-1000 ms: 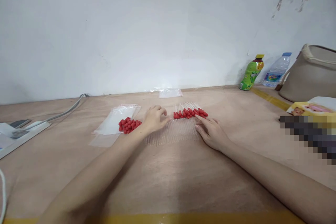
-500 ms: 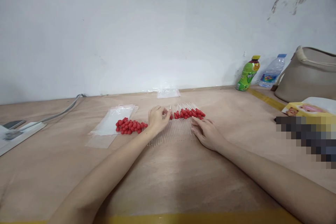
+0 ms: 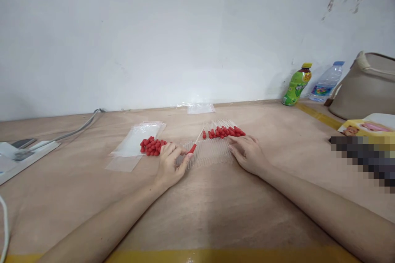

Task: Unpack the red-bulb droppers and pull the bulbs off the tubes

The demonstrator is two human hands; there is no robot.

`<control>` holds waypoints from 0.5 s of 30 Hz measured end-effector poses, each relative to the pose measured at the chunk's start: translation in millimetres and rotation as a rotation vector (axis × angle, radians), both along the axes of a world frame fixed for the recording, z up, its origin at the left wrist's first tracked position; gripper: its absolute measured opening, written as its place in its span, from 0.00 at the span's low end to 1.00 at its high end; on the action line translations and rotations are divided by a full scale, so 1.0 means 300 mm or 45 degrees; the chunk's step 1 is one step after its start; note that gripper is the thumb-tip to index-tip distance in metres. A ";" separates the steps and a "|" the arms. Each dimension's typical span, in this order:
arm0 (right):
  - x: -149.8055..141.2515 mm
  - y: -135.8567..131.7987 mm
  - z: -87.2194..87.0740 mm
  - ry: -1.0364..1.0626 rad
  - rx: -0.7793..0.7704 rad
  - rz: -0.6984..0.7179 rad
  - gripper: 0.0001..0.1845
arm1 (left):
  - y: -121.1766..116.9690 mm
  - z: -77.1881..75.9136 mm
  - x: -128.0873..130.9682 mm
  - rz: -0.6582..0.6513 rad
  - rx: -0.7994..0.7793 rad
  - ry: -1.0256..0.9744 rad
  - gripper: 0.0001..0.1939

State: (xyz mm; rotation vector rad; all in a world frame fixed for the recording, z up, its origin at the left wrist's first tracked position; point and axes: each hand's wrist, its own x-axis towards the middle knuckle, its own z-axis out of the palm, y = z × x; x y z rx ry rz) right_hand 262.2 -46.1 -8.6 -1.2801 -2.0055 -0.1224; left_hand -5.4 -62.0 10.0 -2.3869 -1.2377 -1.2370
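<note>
My left hand (image 3: 173,163) is pinched on the red rubber bulb of a dropper (image 3: 192,148), whose thin pale tube points up and to the right. Beside that hand on the left lies a pile of loose red rubber bulbs (image 3: 152,146), partly covered by the fingers. A row of clear glass tubes (image 3: 211,154) spreads between my hands. Just behind it lie several red-bulbed droppers (image 3: 222,132), their pale tubes pointing toward the wall. My right hand (image 3: 247,154) rests at the row's right end, thumb and fingers apart, nothing visible in it.
Clear zip bags (image 3: 131,139) lie left of the bulbs, another bag (image 3: 200,109) by the wall. A power strip (image 3: 31,160) with cables is at far left. To the right stand a green drink bottle (image 3: 296,86), a water bottle (image 3: 326,84) and a beige bag (image 3: 364,90).
My left hand has drawn back toward me and left from the dropper row, now holding a red-bulbed dropper. My right hand stays at the tubes' right end. The view has shifted slightly.
</note>
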 end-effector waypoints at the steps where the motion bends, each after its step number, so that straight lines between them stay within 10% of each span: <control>1: -0.011 -0.015 0.013 0.017 0.010 -0.008 0.14 | -0.001 -0.001 0.008 -0.018 0.031 0.015 0.07; 15: -0.203 -0.159 0.027 0.403 -0.317 0.160 0.10 | -0.048 0.000 0.103 -0.411 0.305 0.400 0.06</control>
